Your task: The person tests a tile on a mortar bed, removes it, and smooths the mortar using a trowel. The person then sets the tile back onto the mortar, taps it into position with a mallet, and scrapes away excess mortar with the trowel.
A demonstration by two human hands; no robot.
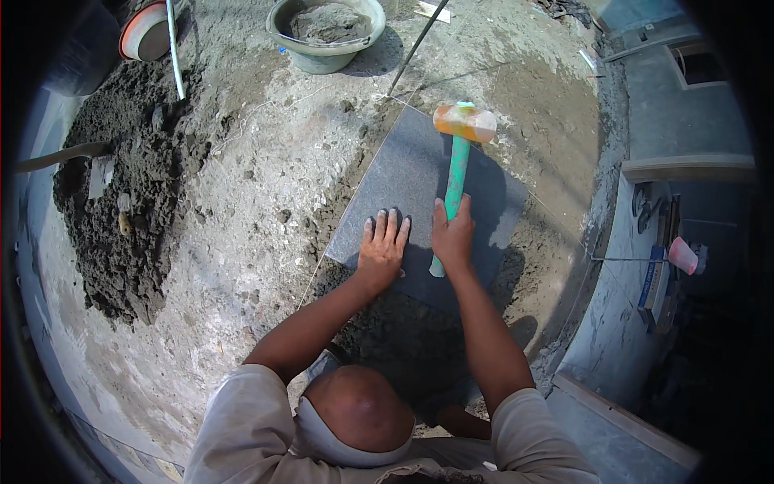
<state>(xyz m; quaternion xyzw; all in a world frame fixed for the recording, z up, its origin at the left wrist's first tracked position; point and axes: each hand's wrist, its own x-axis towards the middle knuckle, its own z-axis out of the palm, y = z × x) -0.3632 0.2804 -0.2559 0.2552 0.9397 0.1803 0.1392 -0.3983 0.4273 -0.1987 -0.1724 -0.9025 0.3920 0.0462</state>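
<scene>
A large dark grey tile (379,173) lies on the mortar bed in front of me, set at an angle. My left hand (382,256) rests flat on its near left part, fingers stretched out and slightly apart. In my right hand (453,236), closed round the lower handle, is a mallet (458,173) with a green handle and an orange and whitish head. The mallet's head is over the far right part of the tile; whether it touches the tile I cannot tell. A shadow covers the tile's right side.
Beyond the tile stand a bucket of mortar (334,58) and a slanting thin rod (419,48) with string tied at its foot. Heaped wet mortar (133,210) with a wooden handle (64,156) lies left, near an orange bowl (147,34). A wall (685,113) bounds the right.
</scene>
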